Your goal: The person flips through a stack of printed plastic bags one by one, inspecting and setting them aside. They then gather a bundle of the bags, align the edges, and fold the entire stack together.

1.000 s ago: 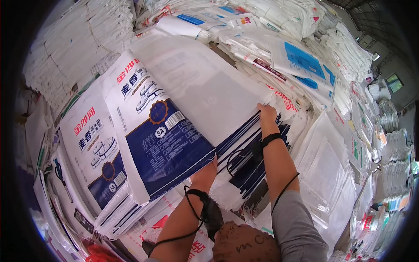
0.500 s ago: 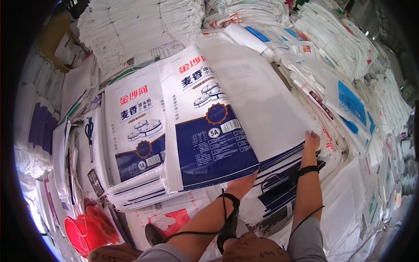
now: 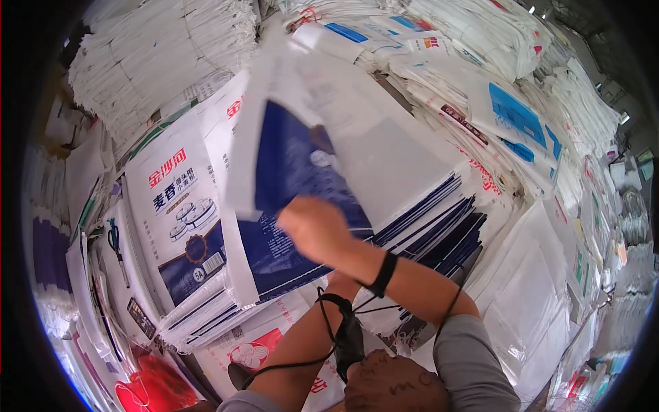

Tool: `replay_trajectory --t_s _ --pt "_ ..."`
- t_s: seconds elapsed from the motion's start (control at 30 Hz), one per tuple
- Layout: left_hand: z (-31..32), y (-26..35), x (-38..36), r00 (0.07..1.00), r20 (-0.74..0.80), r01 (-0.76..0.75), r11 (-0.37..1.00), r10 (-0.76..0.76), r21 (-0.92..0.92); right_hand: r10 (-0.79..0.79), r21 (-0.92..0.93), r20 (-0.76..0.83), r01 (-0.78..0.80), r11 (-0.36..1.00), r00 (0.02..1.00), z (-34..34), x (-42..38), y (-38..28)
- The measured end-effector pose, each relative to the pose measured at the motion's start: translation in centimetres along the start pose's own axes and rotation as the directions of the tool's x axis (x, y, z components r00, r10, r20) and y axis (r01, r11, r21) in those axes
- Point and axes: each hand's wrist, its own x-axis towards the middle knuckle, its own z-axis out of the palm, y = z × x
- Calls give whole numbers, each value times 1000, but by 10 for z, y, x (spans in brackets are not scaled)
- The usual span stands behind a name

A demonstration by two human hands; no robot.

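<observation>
My right hand [image 3: 312, 223], smeared by motion, reaches across my left arm. It grips the edge of a white and blue woven flour sack [image 3: 285, 158], which is lifted, folded over and blurred. Under it lies another printed flour sack [image 3: 271, 254] with a blue bottom. My left hand [image 3: 343, 280] is at that sack's lower edge, mostly hidden behind my right wrist, its fingers out of sight. To the right is a stack of sacks with a plain white top [image 3: 405, 151]. Printed sacks with red and black lettering [image 3: 182, 223] are stacked to the left.
Scissors [image 3: 118, 248] with dark handles and a dark phone-like object [image 3: 141, 318] lie at the left. A red bag [image 3: 154, 386] sits at the lower left. Tied white sack bundles [image 3: 165, 51] rise behind, and more sacks [image 3: 518, 117] with blue print lie to the right.
My right hand has moved left from the right stack's corner, bringing a sack's edge over the printed sack. My left hand stays near the lower edge. The view has shifted.
</observation>
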Motion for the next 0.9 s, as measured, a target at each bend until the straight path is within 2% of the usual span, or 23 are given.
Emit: replay_trajectory --t_s 0.03,0.1,0.13,0.2,0.33,0.4,0.47,0.5,0.53,0.57,0.6,0.63,0.67,0.7,0.77,0.8,0.87,0.9 --pt "-6 1 2 999 39 12 1000 -13 15 -79 65 134 71 995 988 12 -8 -10" --pt "-14 5 3 996 79 30 999 -33 33 -175 102 396 147 984 901 32 -31 -20" --pt "-16 6 4 995 91 38 998 -42 40 -174 102 395 145 984 902 35 -40 -22" --pt "-17 8 5 993 107 49 998 -54 47 -223 176 568 148 973 792 34 -53 -23" --pt "-9 5 1 991 116 58 998 -62 31 -209 158 615 141 977 760 35 -66 -15" --pt "-1 2 -1 992 115 51 999 -52 9 -199 261 610 43 964 767 31 -66 -9" --pt "38 -15 -12 992 106 74 997 -72 -16 16 289 651 -267 919 759 -5 -43 -1" --pt "56 -24 -16 991 99 98 995 -94 -37 146 296 488 -320 900 861 -19 -41 20" --pt "55 -24 -18 994 59 93 996 -93 7 252 319 172 -296 900 952 -23 -46 51" --pt "-40 19 16 994 68 80 990 -88 114 372 175 -73 -355 918 925 -41 -49 83" --pt "-29 16 11 993 -122 27 967 4 252 595 162 -243 -572 804 766 -55 -60 129" --pt "-29 17 11 994 -108 52 971 -27 233 596 122 -414 -607 785 688 -79 -70 162" --pt "-29 19 12 994 -93 77 973 -58 216 520 21 -650 -670 742 555 -93 -88 203" --pt "-32 20 13 994 -91 73 975 -54 210 566 11 -710 -797 604 419 -114 -103 221" --pt "-40 23 13 997 -43 75 976 -67 205 546 49 -796 -871 488 261 -135 -127 246" --pt "-38 22 13 997 -41 73 977 -66 202 544 47 -797 -872 487 261 -140 -137 260" --pt "-34 20 12 989 -151 36 954 10 299 726 273 -685 -903 332 60 -144 -146 273" --pt "-33 20 11 989 -149 36 953 9 299 727 273 -684 -904 330 59 -145 -148 281"
